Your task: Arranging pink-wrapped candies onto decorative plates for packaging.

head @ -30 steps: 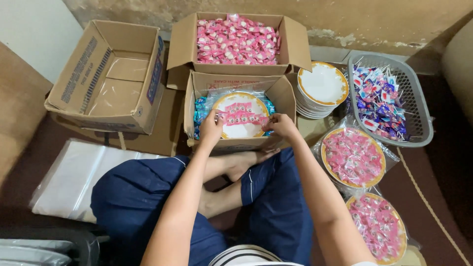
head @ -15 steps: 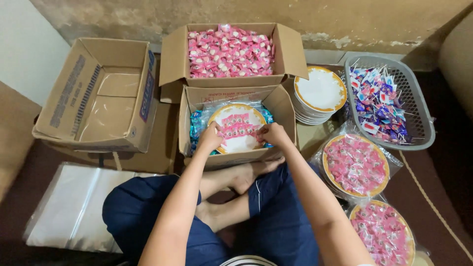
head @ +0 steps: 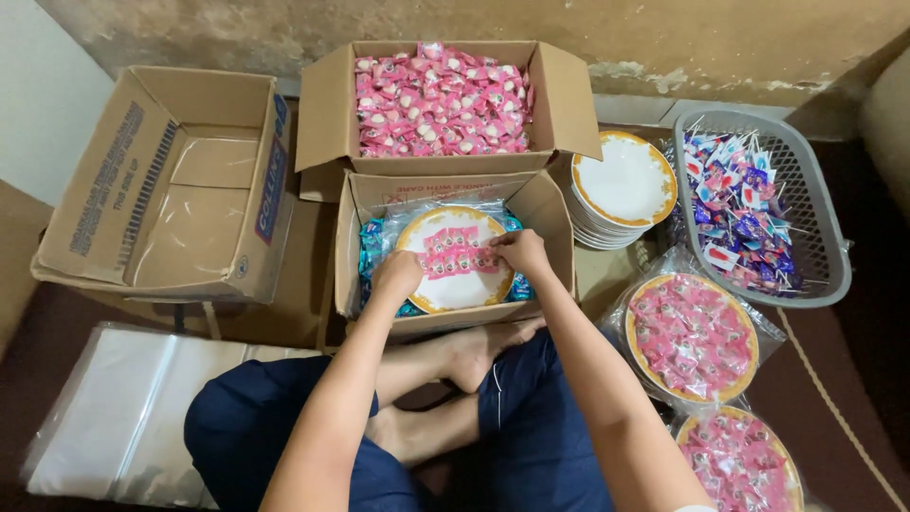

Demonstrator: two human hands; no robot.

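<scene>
The person sat cross-legged on the floor with a small open cardboard box point(head: 455, 251) just in front of the feet. Inside that box lay a white plate with a yellow rim point(head: 455, 258), resting on blue-wrapped sweets point(head: 372, 248). A patch of pink wrapped candies point(head: 453, 254) covered the middle of the plate.

The left hand point(head: 398, 275) rested on the plate's near-left rim, fingers curled over the edge as if steadying it. The right hand point(head: 519, 250) sat at the plate's right side, fingertips closed down on the pink candies, though whether it pinched one or merely pressed them flat could not be told.

The step in hand looked like spreading or arranging candies on the plate, and it seemed only partly filled, since bare white showed all round the pink patch. A next move would probably call for more pink candies, and the large box full of them point(head: 441, 100) stood just behind the small box.

To the right of the small box stood a stack of empty plates point(head: 621, 185), a grey basket of blue and red sweets point(head: 758, 204), and two filled, bagged plates point(head: 692, 337). An empty carton point(head: 180, 185) stood to the left.
</scene>
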